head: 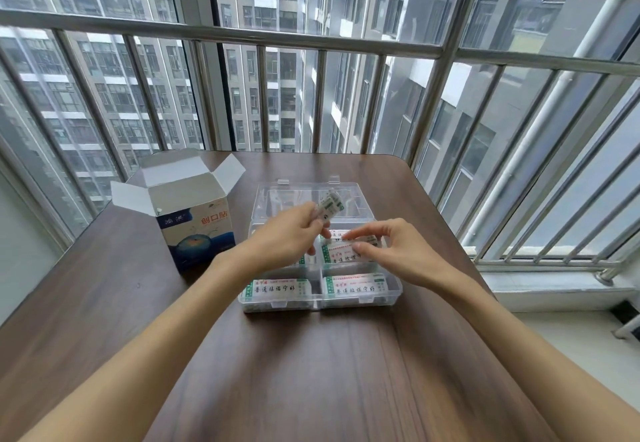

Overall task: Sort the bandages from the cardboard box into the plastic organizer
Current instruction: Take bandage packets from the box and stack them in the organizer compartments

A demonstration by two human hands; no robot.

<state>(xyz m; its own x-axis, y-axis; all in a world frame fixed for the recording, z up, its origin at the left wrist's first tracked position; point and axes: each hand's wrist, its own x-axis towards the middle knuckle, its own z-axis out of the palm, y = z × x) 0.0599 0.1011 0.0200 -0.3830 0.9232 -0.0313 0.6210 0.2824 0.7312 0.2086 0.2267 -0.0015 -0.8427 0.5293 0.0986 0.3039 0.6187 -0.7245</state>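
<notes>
On the table: plastic organizer (393, 291), cardboard box (197, 230) left of it, flaps open.
Left hand (291, 233): gripped a small stack of bandages (329, 206) above the organizer.
Right hand (391, 244): fingertips pinched one bandage (349, 251), long axis left-right, over the right middle compartment; nearer hand.
Surface: dark wood table (311, 372).
Room: barred windows (346, 50), tower blocks outside.

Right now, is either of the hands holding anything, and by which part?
The left hand pinches a small stack of bandages by its near end. The right hand pinches a bandage by its long edges in the plastic organizer.
</notes>
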